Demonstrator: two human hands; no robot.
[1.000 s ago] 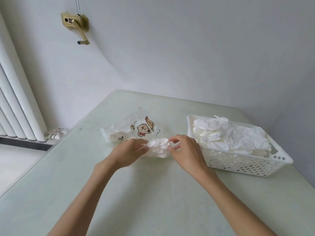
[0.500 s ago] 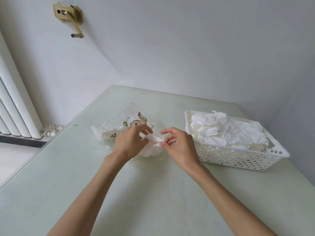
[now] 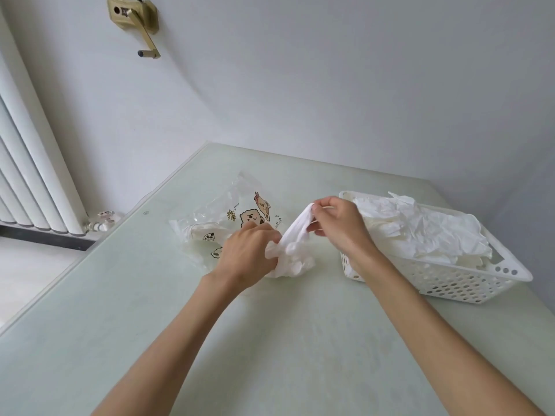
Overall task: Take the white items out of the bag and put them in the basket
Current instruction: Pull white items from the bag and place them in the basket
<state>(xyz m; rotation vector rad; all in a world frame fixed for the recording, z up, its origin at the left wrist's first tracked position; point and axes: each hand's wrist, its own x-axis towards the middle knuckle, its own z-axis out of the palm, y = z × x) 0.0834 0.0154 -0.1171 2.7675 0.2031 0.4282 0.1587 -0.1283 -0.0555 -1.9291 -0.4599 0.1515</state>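
White item (image 3: 295, 235), stretched between bag (image 3: 222, 217) mouth and basket (image 3: 450, 283): right hand (image 3: 336, 223) fingers pinch its tip, left hand (image 3: 249, 253) fingers clamp the bunch; best drawn out slowly, bag pinned.

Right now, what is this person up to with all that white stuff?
A person is emptying a clear cartoon-printed bag on the table. The left hand grips a bunch of white items at the bag's mouth, while the right hand pinches one white piece and draws it upward. The white basket beside them already holds a pile.
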